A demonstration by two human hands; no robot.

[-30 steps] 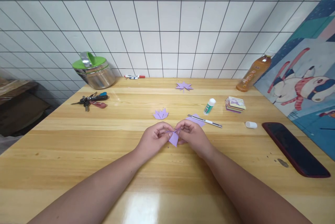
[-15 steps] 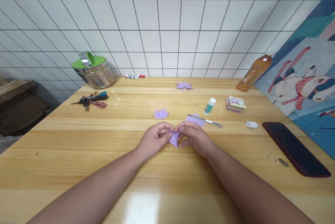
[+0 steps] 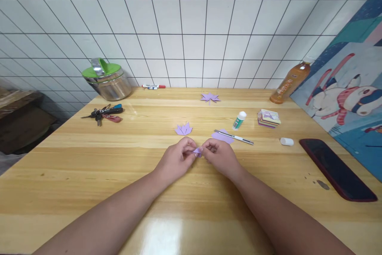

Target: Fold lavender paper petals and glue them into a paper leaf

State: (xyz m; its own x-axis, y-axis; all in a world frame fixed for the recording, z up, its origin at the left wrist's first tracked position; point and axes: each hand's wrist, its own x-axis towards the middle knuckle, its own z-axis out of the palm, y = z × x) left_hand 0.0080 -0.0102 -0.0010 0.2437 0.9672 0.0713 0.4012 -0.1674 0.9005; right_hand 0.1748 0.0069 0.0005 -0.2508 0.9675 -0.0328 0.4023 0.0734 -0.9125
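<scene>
Between my two hands is a small piece of folded purple paper point(image 3: 197, 151), mostly covered by the fingers. My left hand point(image 3: 176, 160) pinches its left side between thumb and fingers. On its right side, the thumb and fingertips of my right hand point(image 3: 221, 156) are closed. Just beyond my left hand lies a purple paper shape with pointed petals point(image 3: 184, 129). Past my right hand, a slim utility knife point(image 3: 235, 137) rests across a flat purple paper piece point(image 3: 222, 138). A larger pointed purple paper shape point(image 3: 210, 97) lies farther back.
An uncapped glue stick point(image 3: 239, 121) stands near a stack of coloured paper point(image 3: 268, 118). To the right are a white cap point(image 3: 287, 141), a phone point(image 3: 337, 169) and a bottle point(image 3: 291, 82). Keys point(image 3: 103, 114), a green-lidded pot point(image 3: 107, 82) and markers point(image 3: 153, 86) are at left and back.
The paper's downward-pointing corner, visible half a second ago, no longer shows, and less paper is in view. The right hand's fingers have drawn together at the paper's right edge.
</scene>
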